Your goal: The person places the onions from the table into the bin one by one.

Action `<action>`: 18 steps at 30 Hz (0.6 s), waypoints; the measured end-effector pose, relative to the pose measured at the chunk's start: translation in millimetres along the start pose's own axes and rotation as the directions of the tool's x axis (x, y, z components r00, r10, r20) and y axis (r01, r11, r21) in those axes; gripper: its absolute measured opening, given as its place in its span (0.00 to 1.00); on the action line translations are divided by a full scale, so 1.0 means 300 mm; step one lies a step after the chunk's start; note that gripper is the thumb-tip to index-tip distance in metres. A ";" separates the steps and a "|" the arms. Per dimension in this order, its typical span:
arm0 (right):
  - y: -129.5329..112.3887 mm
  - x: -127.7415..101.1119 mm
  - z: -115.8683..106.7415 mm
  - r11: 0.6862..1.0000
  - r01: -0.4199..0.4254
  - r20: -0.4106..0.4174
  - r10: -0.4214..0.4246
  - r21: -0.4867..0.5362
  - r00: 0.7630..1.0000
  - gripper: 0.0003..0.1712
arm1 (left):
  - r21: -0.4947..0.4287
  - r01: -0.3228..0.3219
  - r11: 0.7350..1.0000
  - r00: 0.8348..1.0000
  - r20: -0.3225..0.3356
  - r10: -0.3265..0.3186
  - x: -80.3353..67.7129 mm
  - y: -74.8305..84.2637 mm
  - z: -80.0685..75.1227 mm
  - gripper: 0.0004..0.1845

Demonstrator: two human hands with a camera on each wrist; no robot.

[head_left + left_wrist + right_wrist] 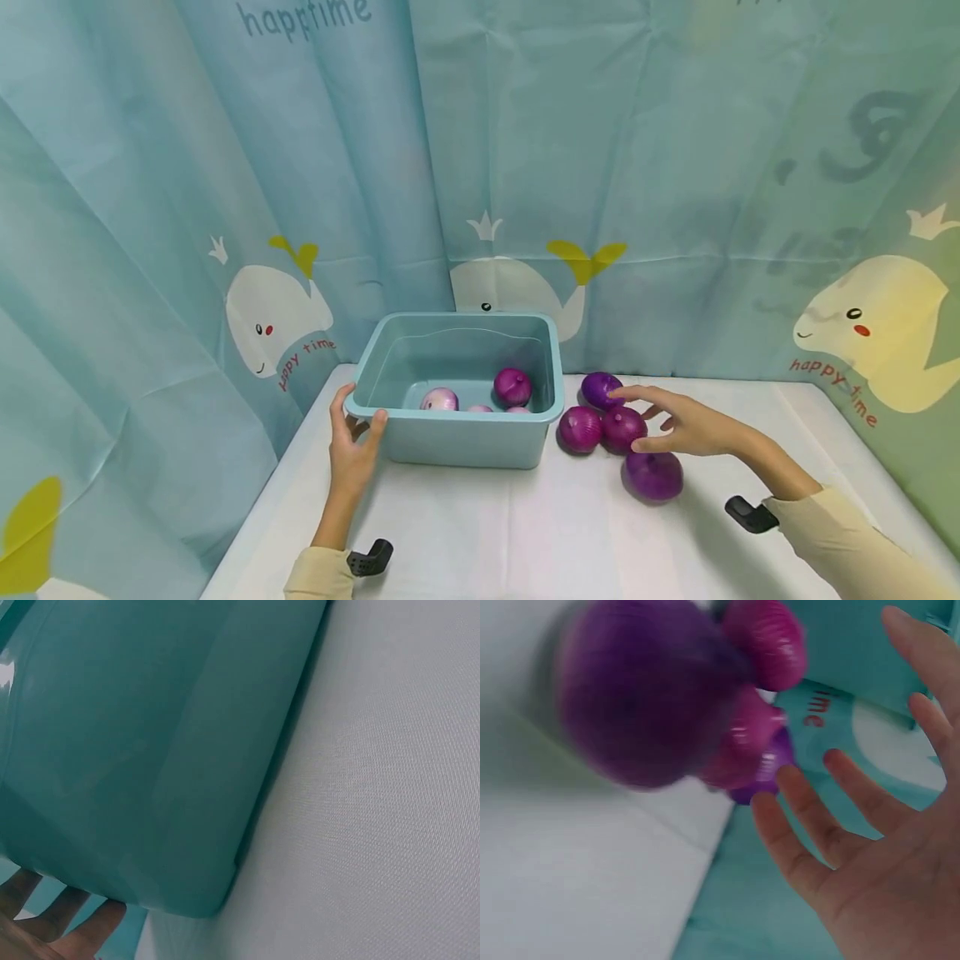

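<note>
My left hand (352,450) grips the near left corner of a light blue plastic bin (465,437), thumb at the front rim and fingers along the left side. In the left wrist view, its fingers (97,930) touch the bin's wall (150,750). Over a group of purple onions, my right hand (693,425) hovers with fingers spread and nothing held. Below it are a red onion (624,430), another red onion (580,430) beside it, a violet round one (602,390) behind, and a larger dark purple round vegetable (653,477) in front.
Inside the bin lie a red onion (513,387), a pale purple-and-white onion (440,399) and other pale ones half hidden by the front wall. A white-covered table (480,533) bears everything. Blue whale-print curtains (525,167) close off the back and sides.
</note>
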State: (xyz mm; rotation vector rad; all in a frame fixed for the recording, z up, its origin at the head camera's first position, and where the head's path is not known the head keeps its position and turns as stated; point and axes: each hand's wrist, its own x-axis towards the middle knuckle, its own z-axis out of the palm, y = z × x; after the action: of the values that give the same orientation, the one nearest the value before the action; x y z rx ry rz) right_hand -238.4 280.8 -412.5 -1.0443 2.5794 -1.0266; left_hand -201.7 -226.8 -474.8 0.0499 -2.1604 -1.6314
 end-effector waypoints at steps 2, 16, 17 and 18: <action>0.022 -0.030 0.020 1.000 -0.007 0.021 0.007 0.014 1.000 0.41 | -0.003 -0.003 1.000 1.000 -0.002 0.003 0.000 -0.001 0.002 0.40; 0.115 -0.133 0.091 0.996 -0.060 -0.042 0.063 0.065 0.997 0.35 | 0.008 -0.030 1.000 0.999 -0.014 0.030 0.005 -0.007 0.006 0.37; 0.120 -0.137 0.095 0.996 -0.059 -0.047 0.062 0.059 0.997 0.34 | 0.010 -0.026 1.000 1.000 -0.015 0.026 0.005 -0.008 0.005 0.37; 0.124 -0.141 0.099 0.996 -0.067 -0.052 0.070 0.058 0.996 0.33 | 0.013 -0.024 1.000 1.000 -0.019 0.024 0.005 -0.009 0.004 0.37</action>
State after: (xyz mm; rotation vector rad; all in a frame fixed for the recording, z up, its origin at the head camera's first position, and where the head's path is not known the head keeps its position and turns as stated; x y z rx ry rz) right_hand -215.8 312.5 -462.9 -0.9206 2.5927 -1.1190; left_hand -204.1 -227.0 -477.1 0.0425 -2.1491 -1.5976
